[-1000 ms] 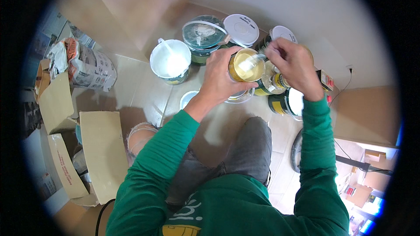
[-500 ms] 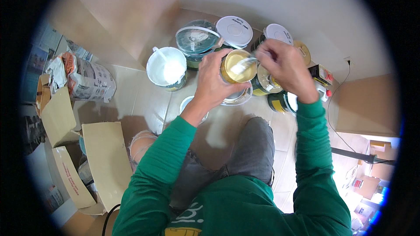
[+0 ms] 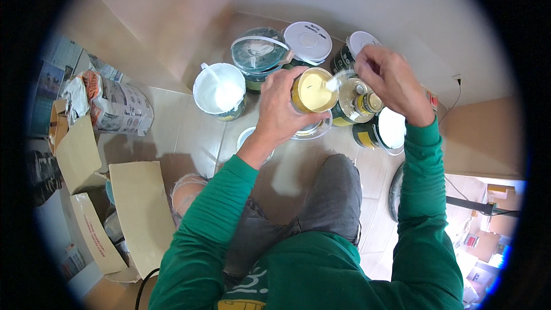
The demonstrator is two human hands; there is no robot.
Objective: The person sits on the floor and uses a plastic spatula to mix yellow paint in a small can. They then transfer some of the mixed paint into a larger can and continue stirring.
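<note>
A left hand (image 3: pixel 278 102), fingers curved wide around one gold can (image 3: pixel 296 96), holds it above the floor (image 3: pixel 178 129), mouth up, apparently to steady its pale-yellow contents. At the can's right rim, the right hand (image 3: pixel 388 80) pinches one blurred, whitish-tipped tool (image 3: pixel 334 83), fingers narrow. Beyond, two open buckets of white flank the can: one left (image 3: pixel 232 116), one right (image 3: pixel 366 136). One small yellow can (image 3: pixel 370 103) appears stacked atop a larger can (image 3: pixel 346 103). Toward the floor's far edge stand one teal-topped bucket (image 3: pixel 258 53) and two white-lidded containers (image 3: pixel 308 42), seemingly set back for working room.
</note>
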